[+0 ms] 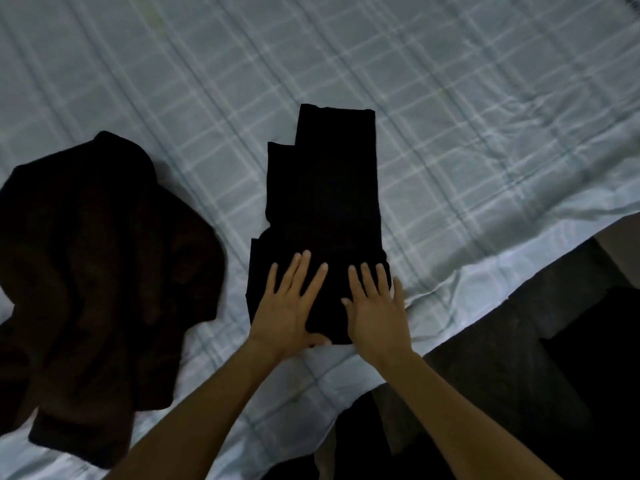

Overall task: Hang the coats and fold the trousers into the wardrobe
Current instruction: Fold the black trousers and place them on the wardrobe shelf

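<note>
Trousers are black, folded into a long narrow stack, lying on the pale checked sheet close to the bed's front edge. I've got both palms flat on the near end of them, left hand and right hand side by side, fingers straight and spread, nothing gripped, right pinky hanging off onto the sheet. Dark brown coat sits in a rumpled heap off to the left, near the trousers but not touching them.
</note>
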A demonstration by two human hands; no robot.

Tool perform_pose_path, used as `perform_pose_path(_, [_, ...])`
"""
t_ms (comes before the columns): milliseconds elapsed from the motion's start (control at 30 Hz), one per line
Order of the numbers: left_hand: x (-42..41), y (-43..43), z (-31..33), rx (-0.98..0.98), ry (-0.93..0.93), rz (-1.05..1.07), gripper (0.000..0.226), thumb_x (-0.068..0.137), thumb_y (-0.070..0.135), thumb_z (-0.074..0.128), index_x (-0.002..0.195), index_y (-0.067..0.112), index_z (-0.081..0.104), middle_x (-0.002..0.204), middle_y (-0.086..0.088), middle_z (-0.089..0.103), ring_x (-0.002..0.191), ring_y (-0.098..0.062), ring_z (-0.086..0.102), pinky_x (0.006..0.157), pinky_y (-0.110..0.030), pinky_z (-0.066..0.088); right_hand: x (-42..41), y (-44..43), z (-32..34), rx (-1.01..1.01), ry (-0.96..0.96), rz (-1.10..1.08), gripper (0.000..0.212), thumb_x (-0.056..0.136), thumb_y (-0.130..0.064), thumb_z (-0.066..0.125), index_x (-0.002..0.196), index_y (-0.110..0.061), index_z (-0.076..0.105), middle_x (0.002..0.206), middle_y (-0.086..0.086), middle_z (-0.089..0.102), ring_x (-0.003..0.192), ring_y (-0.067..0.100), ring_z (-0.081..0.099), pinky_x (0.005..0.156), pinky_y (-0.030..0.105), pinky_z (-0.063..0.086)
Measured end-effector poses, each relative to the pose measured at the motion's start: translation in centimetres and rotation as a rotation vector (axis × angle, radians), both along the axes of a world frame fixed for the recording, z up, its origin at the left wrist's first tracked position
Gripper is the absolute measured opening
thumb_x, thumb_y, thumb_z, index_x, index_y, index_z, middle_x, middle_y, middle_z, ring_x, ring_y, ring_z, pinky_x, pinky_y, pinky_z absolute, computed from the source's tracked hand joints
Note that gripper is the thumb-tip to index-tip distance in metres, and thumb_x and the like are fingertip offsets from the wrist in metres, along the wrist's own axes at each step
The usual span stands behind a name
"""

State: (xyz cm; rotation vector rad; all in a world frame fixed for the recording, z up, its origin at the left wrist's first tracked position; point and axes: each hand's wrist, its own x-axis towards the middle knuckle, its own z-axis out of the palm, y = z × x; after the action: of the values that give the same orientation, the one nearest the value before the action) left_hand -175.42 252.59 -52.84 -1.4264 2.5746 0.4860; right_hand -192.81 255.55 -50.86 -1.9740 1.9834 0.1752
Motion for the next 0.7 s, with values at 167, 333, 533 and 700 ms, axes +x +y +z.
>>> perform_pose_path(167, [0.2,-2.8,-0.7,-0.053,-0.034,-0.048,0.128,0.045,0.077,0.069,0.145,0.011,0.026,0.148,-0.022,0.033,0.138,-0.034,0.031,0.108,-0.061,0.023,0.6,-0.2,0.7,-0.023,-0.137,0.22,0.066,0.082,-0.033,0.036,0.144,-0.007,0.035,0.151,0.015,0.032,0.142,0.031,0.021,0.114,0.054,0.019])
perform_pose_path(333, [0.1,2.1,-0.4,-0.117,0.133,0.131,0.09,0.075,0.046,0.068,0.143,0.005,0.028,0.146,-0.019,0.038,0.14,-0.028,0.023,0.115,-0.049,0.013,1.2,1.0,-0.4,0.09,-0.019,0.258,0.102,0.066,-0.058,0.058,0.148,-0.008,0.023,0.155,0.013,0.024,0.144,0.031,0.015,0.112,0.055,0.009])
perform_pose_path(533, [1.3,3.8,-1.6,-0.003,0.071,0.026,0.122,0.061,0.049,0.078,0.151,0.013,0.004,0.157,-0.015,0.009,0.145,-0.029,0.005,0.114,-0.056,0.006,1.7,1.3,-1.7,0.041,0.099,0.212,0.104,0.06,-0.027,0.085,0.146,-0.009,0.029,0.151,0.014,0.033,0.139,0.034,0.028,0.113,0.058,0.014])
perform_pose_path(700, [0.8,1.3,-1.5,-0.03,-0.043,0.063,0.116,0.05,0.017,0.089,0.146,0.013,0.024,0.147,-0.019,0.035,0.138,-0.04,0.028,0.101,-0.065,0.033,1.9,0.8,-1.8,-0.066,0.085,0.193,0.079,0.061,-0.011,0.081,0.133,-0.003,0.05,0.133,0.015,0.055,0.124,0.034,0.05,0.107,0.055,0.032])
